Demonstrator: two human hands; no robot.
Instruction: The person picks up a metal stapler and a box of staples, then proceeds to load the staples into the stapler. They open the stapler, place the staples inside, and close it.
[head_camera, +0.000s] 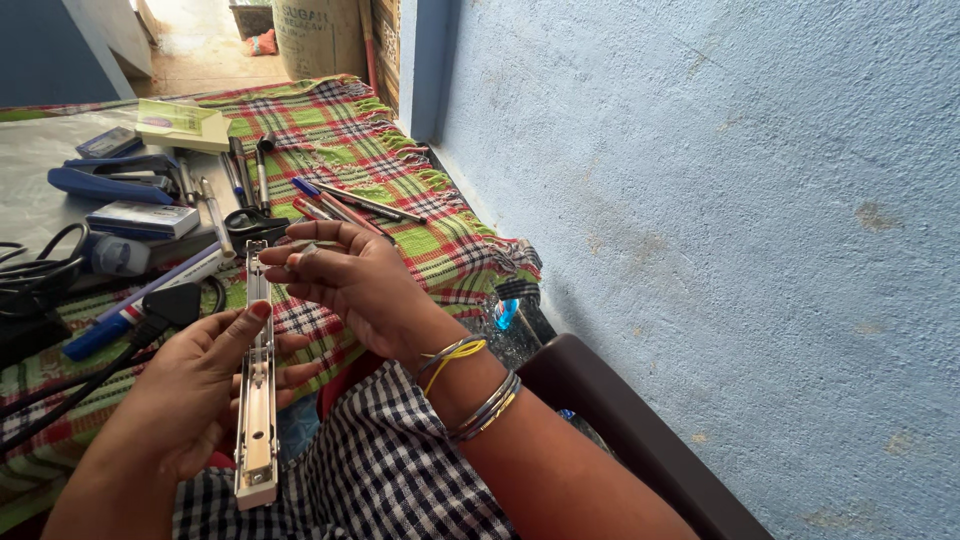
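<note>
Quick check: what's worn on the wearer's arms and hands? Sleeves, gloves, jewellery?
No gloves or sleeves: both forearms are bare. The right hand has, at its wrist, a thin yellow thread band and a stack of slim metal bangles, silver and gold-toned. The left hand shows no jewellery; its wrist is only partly in view.

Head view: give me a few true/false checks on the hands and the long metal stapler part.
1. The left hand holds the long metal stapler part from below. True.
2. The right hand rests flat on the blue wall. False: it is raised over the top end of the stapler part, fingers curled, pinching something small.
3. Bangles sit on the right wrist. True.
4. The checked cloth on the table is plain white. False: it is red, green and white plaid with a fringe.
5. A blue stapler lies on the table to the left. True.
</note>
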